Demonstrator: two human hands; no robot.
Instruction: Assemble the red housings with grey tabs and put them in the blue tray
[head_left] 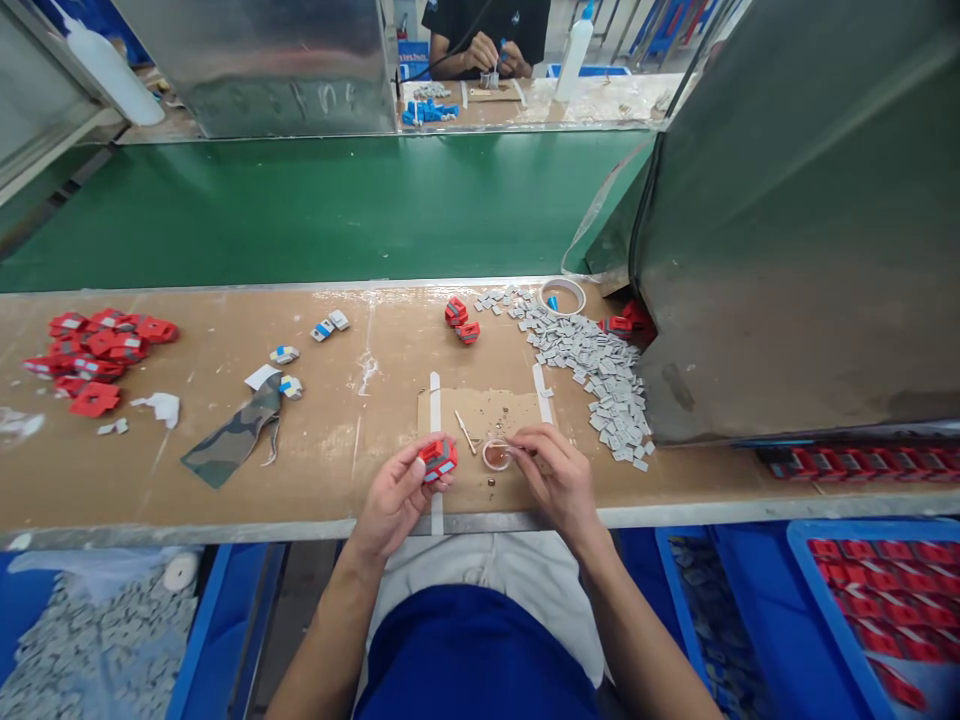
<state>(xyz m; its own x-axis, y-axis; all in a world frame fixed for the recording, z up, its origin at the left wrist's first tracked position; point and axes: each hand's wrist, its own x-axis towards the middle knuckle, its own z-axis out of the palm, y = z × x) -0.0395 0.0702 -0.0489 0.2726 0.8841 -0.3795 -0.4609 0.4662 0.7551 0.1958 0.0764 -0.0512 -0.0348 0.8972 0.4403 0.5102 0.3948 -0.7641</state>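
Here, low centre of the frame, the left hand (396,492) pinches one red part (438,458) while the right hand (556,470) dips a thin stick (511,449) into a small dish (495,455). Seemingly finished red pieces (97,352) pile at the desk's (225,490) left; grey chips (600,370) remain plentiful at right.

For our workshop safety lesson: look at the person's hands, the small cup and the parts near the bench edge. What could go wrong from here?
1. The small cup sits near the bench edge; the right hand dipping a thin stick into it could tip or spill it.
2. The red part is pinched by the left hand over the edge, so a slip may drop it.
3. The grey pieces nearby could get smeared.
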